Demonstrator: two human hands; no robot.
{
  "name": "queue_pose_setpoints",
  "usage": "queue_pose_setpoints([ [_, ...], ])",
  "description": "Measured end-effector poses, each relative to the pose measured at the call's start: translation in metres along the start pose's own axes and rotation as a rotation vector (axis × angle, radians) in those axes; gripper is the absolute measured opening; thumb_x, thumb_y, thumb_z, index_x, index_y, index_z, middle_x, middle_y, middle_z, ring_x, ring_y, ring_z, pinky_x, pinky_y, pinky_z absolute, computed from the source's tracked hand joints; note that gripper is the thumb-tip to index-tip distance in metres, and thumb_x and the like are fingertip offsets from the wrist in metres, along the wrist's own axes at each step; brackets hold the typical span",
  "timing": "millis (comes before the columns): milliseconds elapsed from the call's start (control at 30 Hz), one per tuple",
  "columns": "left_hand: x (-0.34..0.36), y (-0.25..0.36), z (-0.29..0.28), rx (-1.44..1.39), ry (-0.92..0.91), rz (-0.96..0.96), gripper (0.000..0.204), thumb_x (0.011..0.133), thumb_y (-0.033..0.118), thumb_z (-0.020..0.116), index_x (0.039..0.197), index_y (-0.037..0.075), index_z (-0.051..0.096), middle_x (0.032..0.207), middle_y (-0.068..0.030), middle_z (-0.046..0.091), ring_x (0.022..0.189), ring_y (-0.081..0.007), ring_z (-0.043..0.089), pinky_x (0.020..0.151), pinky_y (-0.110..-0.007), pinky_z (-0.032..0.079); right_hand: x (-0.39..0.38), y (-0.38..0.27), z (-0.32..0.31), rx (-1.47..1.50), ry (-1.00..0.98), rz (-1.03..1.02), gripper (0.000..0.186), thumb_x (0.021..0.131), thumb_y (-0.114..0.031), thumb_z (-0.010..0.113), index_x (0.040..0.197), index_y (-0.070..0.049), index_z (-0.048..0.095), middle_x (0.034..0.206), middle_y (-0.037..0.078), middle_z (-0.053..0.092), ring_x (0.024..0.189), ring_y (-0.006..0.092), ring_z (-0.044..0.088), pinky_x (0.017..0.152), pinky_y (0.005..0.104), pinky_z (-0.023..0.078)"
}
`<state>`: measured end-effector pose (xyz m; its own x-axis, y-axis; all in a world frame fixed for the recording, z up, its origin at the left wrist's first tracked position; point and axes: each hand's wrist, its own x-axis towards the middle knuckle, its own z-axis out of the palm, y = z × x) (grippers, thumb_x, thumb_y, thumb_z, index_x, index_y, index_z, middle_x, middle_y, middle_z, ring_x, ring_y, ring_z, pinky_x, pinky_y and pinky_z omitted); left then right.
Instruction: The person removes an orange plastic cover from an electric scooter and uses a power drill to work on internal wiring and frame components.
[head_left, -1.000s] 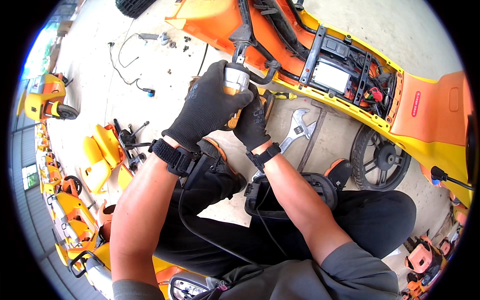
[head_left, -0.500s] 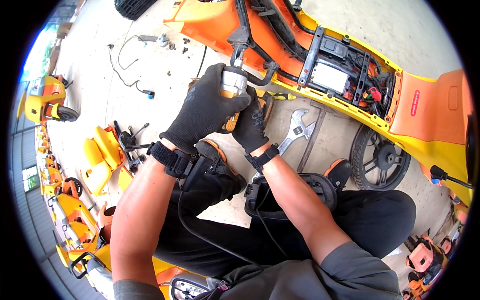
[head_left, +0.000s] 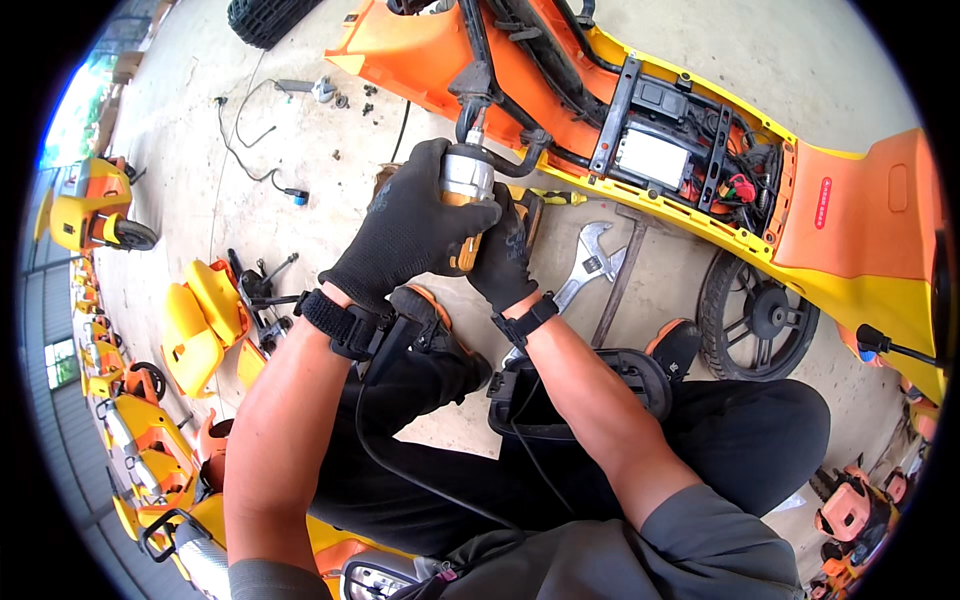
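Both hands wear black gloves and grip a yellow impact driver (head_left: 467,172) with a silver front housing. My left hand (head_left: 405,222) wraps around its body from the left, thumb across it. My right hand (head_left: 503,250) closes on it from the right, its fingers partly hidden. The driver's bit end points away from me at the lower end of a black metal frame tube (head_left: 480,82) on a tipped orange and yellow scooter (head_left: 690,215). Whether the bit sits on a fastener is too small to tell.
An adjustable wrench (head_left: 590,262), a metal bar (head_left: 622,285) and a yellow-handled screwdriver (head_left: 560,197) lie on the floor to the right. A black plastic bin (head_left: 540,405) stands between my legs. Loose cable (head_left: 240,150), small dark parts and yellow panels (head_left: 200,320) lie left; more scooters line the left edge.
The driver and both hands have shifted slightly toward me, with a little more of the bit end showing. The grip is the same; the whole view has drifted slightly.
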<state>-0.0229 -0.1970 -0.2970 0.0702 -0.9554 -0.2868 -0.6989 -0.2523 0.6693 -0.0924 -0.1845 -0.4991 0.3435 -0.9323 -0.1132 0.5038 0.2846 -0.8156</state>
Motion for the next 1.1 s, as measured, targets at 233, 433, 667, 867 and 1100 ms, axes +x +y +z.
queue_pose_setpoints([
  [233, 0.010, -0.003, -0.018, -0.346, -0.056, -0.146, 0.049, 0.092, 0.026, 0.063, 0.125, -0.008, 0.049, 0.104, -0.0094, 0.062, 0.101, -0.0117, 0.057, 0.089, -0.027, 0.045, -0.013, -0.028, -0.010, -0.843, -0.031, -0.341, 0.049, 0.081, -0.009, 0.062, 0.124, 0.004, 0.042, 0.111, 0.021, 0.051, 0.103, 0.0371, 0.052, 0.086, 0.0435, 0.044],
  [433, 0.026, -0.015, -0.035, -0.454, -0.046, -0.138, 0.031, 0.096, 0.019, 0.054, 0.116, -0.004, 0.056, 0.105, -0.0079, 0.064, 0.094, -0.0146, 0.064, 0.086, -0.026, 0.052, -0.043, -0.047, -0.013, -0.941, 0.001, -0.373, 0.054, 0.075, -0.007, 0.067, 0.123, 0.001, 0.042, 0.107, 0.023, 0.054, 0.099, 0.0416, 0.055, 0.085, 0.0461, 0.045],
  [667, 0.029, -0.024, -0.016, -0.134, -0.133, -0.241, 0.030, 0.094, 0.023, 0.057, 0.113, 0.000, 0.059, 0.097, -0.0043, 0.062, 0.081, -0.0099, 0.058, 0.072, -0.023, 0.049, -0.060, -0.033, -0.029, -0.964, -0.040, -0.263, 0.058, 0.070, -0.002, 0.068, 0.122, 0.000, 0.044, 0.110, 0.023, 0.054, 0.103, 0.0407, 0.054, 0.089, 0.0445, 0.044],
  [867, -0.002, -0.040, 0.014, -0.354, -0.413, -0.344, 0.045, 0.089, 0.041, 0.065, 0.115, 0.005, 0.061, 0.101, -0.0047, 0.063, 0.087, -0.0098, 0.060, 0.073, -0.027, 0.052, -0.059, -0.022, -0.018, -0.999, -0.089, -0.319, 0.051, 0.074, -0.008, 0.068, 0.118, 0.002, 0.044, 0.107, 0.024, 0.052, 0.100, 0.0416, 0.054, 0.086, 0.0455, 0.046],
  [1100, -0.020, -0.071, 0.009, -0.290, -0.360, -0.083, 0.037, 0.082, 0.029, 0.074, 0.106, 0.003, 0.062, 0.090, -0.0019, 0.065, 0.079, -0.0091, 0.059, 0.070, -0.025, 0.050, -0.064, -0.018, 0.002, -1.005, -0.204, -0.297, 0.054, 0.079, -0.019, 0.069, 0.123, 0.002, 0.044, 0.115, 0.025, 0.051, 0.105, 0.0405, 0.053, 0.093, 0.0446, 0.043],
])
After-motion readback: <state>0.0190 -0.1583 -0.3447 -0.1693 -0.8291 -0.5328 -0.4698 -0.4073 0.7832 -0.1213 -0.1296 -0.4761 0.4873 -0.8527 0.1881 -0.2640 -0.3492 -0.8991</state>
